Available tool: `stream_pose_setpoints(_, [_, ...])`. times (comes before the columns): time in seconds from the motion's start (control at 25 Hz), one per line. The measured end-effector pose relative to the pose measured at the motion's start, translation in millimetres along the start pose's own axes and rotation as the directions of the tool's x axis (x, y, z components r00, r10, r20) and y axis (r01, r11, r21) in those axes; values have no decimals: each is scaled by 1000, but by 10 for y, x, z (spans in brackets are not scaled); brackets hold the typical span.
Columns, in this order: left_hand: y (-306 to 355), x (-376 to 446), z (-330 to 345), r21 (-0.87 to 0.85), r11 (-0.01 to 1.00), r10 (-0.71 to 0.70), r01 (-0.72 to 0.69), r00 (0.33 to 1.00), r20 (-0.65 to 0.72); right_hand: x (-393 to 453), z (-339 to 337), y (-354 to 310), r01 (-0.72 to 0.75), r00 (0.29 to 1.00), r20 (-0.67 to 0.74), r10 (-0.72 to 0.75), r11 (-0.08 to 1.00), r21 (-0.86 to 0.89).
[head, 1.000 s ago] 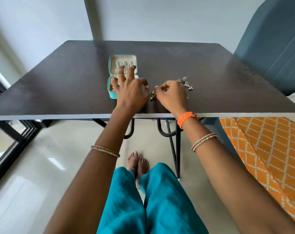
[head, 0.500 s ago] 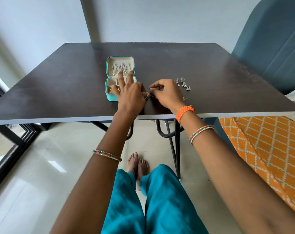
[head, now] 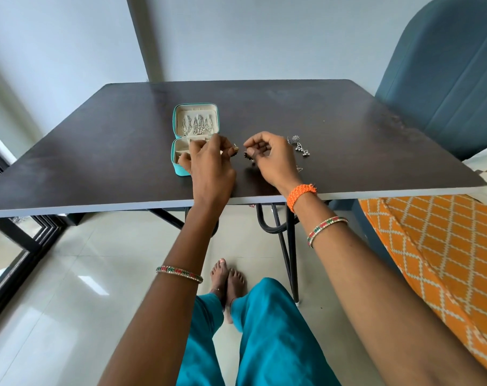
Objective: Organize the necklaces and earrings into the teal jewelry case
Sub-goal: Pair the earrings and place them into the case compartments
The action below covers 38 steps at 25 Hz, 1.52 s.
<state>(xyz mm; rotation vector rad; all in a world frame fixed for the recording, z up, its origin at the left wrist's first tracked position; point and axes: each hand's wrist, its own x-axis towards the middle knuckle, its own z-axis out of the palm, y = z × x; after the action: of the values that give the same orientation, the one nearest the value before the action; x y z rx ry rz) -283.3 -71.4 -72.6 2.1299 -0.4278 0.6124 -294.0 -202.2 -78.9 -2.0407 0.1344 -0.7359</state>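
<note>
**Earring pair split between two hands, beside open case**

The teal jewelry case (head: pixel 181 169) sits open on the left-centre of the dark table (head: pixel 348 121), rounded-rectangle shell, pale cream lining. The raised lid holds silver necklaces (head: pixel 196 126) hanging as thin looped chains. The base is divided into small square compartments; contents not resolvable.

The left hand (head: pixel 211 168) is over the case's right edge, fingers curled, pinching a small dark-and-gold earring (head: pixel 234 149) at the fingertips. The right hand (head: pixel 270 160) is just beside it, fingers curled, pinching a dark beaded earring (head: pixel 248 156) that hangs above the table. The two pieces are near each other, not touching.

Right of the right hand, a cluster of silver earrings (head: pixel 299 144) lies on the table: a flower-shaped stud, small bead drops. The tabletop is matte, faintly scuffed, pale-edged.

A woven orange wristband (head: pixel 300 194) is on the right wrist; beaded bangles are on both forearms. A padded teal chair (head: pixel 445 79) stands at far right.
</note>
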Motion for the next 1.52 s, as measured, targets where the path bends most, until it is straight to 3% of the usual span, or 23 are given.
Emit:
stream_pose_setpoints(0.12, [-40, 0, -1, -184, 983, -41, 27, 997, -72, -25, 4, -22, 33, 999, 7, -34, 995, 98])
stream_pose_setpoints(0.28, [-125, 30, -22, -469, 883, -32, 1, 998, -59, 45, 99, -5, -15, 995, 96, -10, 967, 253])
stream_pose_setpoints(0.44, [-154, 24, -38, -454, 891, -21, -18, 996, -82, 115, 192, -105, -167, 985, 125, 121, 863, 476])
stream_pose_setpoints(0.56, [-165, 40, -63, -428, 903, -42, 21, 998, -40, 112, 174, -97, -271, 960, 222, 172, 773, 573])
stream_pose_setpoints(0.88, [-141, -9, -79, -321, 945, 51, -63, 998, -45, 62, 124, -137, -247, 948, 303, 95, 821, 515])
stream_pose_setpoints(1.24, [-183, -7, -86, -400, 915, 41, -51, 999, -33, 33, 101, -154, -231, 954, 290, 80, 813, 535])
stream_pose_setpoints(1.36, [-187, 18, -139, -578, 815, -41, 46, 999, 21, 3, 77, -188, -270, 950, 294, 106, 751, 603])
stream_pose_setpoints(1.52, [-136, 28, -247, -803, 554, -147, 219, 975, 164, -22, 72, -175, -312, 936, 342, 79, 638, 705])
